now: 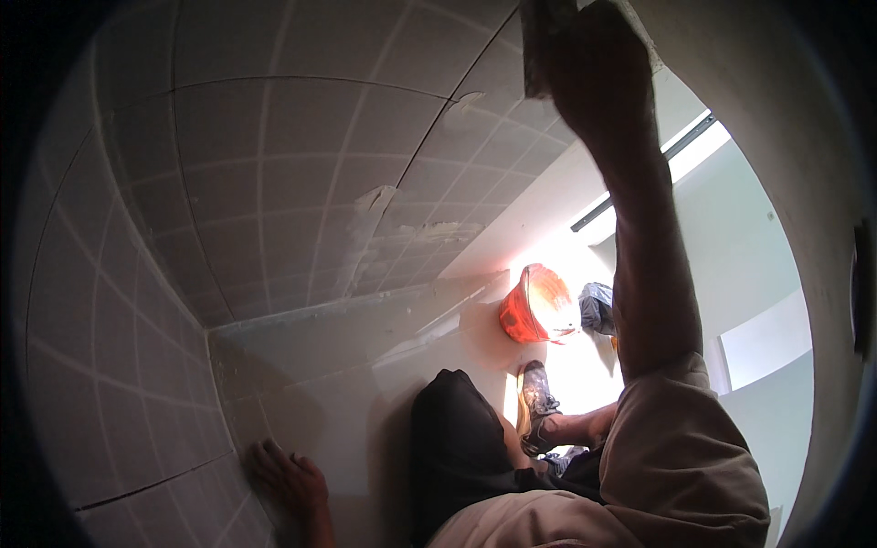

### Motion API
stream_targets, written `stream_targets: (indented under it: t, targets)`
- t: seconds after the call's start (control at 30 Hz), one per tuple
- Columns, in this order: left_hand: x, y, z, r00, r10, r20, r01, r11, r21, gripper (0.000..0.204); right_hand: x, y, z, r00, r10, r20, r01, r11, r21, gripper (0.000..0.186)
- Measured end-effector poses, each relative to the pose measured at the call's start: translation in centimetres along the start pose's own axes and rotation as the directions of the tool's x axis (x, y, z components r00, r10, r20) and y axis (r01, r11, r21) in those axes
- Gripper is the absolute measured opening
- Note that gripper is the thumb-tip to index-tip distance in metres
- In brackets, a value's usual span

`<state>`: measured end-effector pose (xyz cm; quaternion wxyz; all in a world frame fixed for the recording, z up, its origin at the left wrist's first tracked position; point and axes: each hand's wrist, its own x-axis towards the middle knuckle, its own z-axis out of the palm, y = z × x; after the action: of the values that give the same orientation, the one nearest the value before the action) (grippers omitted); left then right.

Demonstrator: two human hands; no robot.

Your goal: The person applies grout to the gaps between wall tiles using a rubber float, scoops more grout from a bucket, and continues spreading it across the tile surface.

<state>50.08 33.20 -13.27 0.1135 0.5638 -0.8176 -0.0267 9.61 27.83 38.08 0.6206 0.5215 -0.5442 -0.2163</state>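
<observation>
My right hand (pixel 603 68) is raised high at the top of the view, closed around a flat trowel-like tool (pixel 539 50) held up against the tiled wall (pixel 306 119). The hand is in deep shadow, so the tool's handle and far end are hard to make out. Low on the left, my left hand (pixel 292 479) has its fingers stretched out beside the left tiled wall (pixel 146 393). It holds nothing; whether it presses on the wall is unclear. Pale smears of filler (pixel 373 199) sit along the dark joints of the tiles.
An orange bucket (pixel 519 310) with a bright, whitish inside stands on the floor beyond my foot. A dark plastic bag (pixel 598 309) lies beside it. My shoe (pixel 534 402) is near the bucket. A pale wall edge (pixel 776 64) curves close on the right.
</observation>
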Motion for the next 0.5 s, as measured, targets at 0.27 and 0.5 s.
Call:
stream_targets:
  t: [0.27,0.5]
  targets:
    - [0.0,-0.5,0.3,0.998,-0.051,0.033,0.053,0.998,-0.039,0.061,0.2,-4.0,-2.6,0.992,0.083,-0.095,-0.059,0.971,0.233,0.025]
    - [0.2,-0.4,0.3,0.997,-0.066,0.046,0.067,0.998,-0.011,0.060,-5.6,-7.9,-0.5,0.923,0.329,0.198,-0.380,0.857,0.349,0.035]
